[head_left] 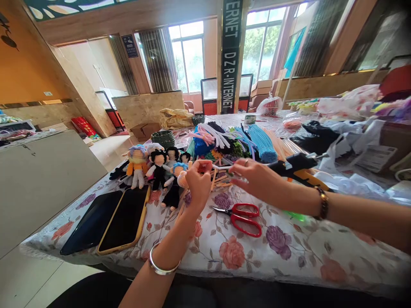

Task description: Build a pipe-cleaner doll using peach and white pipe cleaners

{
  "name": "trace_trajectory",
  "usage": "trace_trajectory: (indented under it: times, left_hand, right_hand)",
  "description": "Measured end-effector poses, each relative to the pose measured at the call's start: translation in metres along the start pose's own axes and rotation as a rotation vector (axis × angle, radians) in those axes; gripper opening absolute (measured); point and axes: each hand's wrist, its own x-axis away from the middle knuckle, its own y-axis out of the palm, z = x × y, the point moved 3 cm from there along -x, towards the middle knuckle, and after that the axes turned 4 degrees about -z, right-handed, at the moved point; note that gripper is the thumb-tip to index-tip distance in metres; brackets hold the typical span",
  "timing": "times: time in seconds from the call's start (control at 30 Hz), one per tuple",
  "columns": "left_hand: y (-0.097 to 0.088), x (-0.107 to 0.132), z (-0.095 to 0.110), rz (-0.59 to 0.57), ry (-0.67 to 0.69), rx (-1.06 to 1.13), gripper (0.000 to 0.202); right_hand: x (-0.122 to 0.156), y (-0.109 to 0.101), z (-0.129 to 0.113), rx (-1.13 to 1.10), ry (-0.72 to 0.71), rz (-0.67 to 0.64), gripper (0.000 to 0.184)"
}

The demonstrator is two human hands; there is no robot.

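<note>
A white fuzzy stem like a pipe cleaner (221, 167) stretches between my two hands above the table. My left hand (199, 182) is closed, thumb and fingers pinching one end. At the other end is my right hand (252, 177), its fingers bent around the stem and slightly blurred. Red-handled scissors (245, 219) lie on the cloth below my hands, blades toward the left. Peach-coloured sticks (221, 183) are scattered just behind the hands. To the left of my left hand, several small fuzzy dolls (159, 169) stand close together, one with blue hair (178, 171).
Two phones (123, 220) lie at the table's left. Bundled blue pipe cleaners (261, 143) and other colours pile up behind my hands. A black-and-yellow glue gun (293, 167) is beyond my right wrist. Plastic bags (349, 107) and a cardboard box (385, 145) crowd the right side.
</note>
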Motion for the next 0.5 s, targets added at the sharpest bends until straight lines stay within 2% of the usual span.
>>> trace_trajectory:
  times: [0.07,0.1,0.17,0.23,0.33,0.5]
  left_hand:
    - [0.001,-0.001,-0.001,0.015,-0.009,0.066,0.008]
    - [0.001,-0.002,-0.002,0.018,-0.015,0.103,0.008]
    - [0.002,-0.002,-0.002,0.016,-0.023,0.169,0.008]
    - [0.001,-0.002,-0.001,0.022,-0.024,0.188,0.008]
    - [-0.001,-0.002,0.000,0.037,-0.022,0.066,0.008]
    - [-0.003,0.000,0.007,-0.002,0.054,-0.224,0.007]
  right_hand:
    - [-0.013,-0.004,0.011,0.094,-0.004,0.066,0.033]
    - [-0.018,-0.004,0.015,0.124,-0.003,0.040,0.036]
    - [-0.025,-0.001,0.022,0.146,-0.011,-0.040,0.023]
    - [-0.028,-0.001,0.025,0.149,-0.011,-0.090,0.022]
    - [-0.030,-0.007,0.025,0.156,-0.006,-0.096,0.024]
    - [-0.032,-0.024,0.016,0.189,-0.128,-0.178,0.016]
